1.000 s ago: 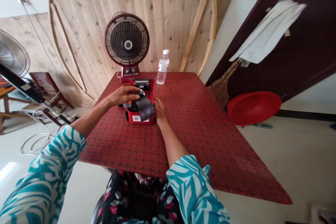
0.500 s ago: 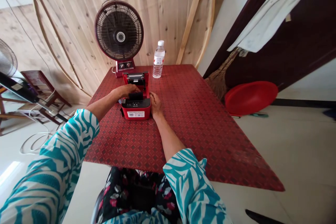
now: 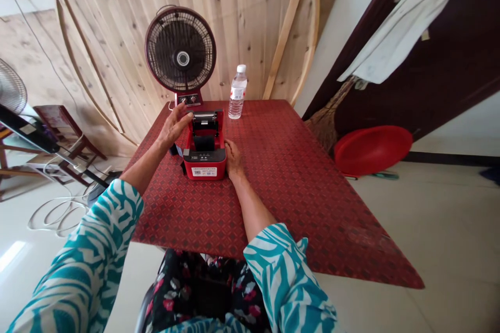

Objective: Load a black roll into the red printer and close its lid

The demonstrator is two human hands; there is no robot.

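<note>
On the patterned red table [image 3: 297, 182], a round dark-red fan [image 3: 180, 49] and a water bottle [image 3: 237, 92]. Behind them, a large round wooden board [image 3: 250, 21]. Off to the right, a straw broom [image 3: 326, 125] and a red plastic basin [image 3: 371, 151] on the floor [image 3: 437, 229].

Printer [image 3: 204, 165] on table [image 3: 281, 192], fan [image 3: 180, 49] behind it
</note>
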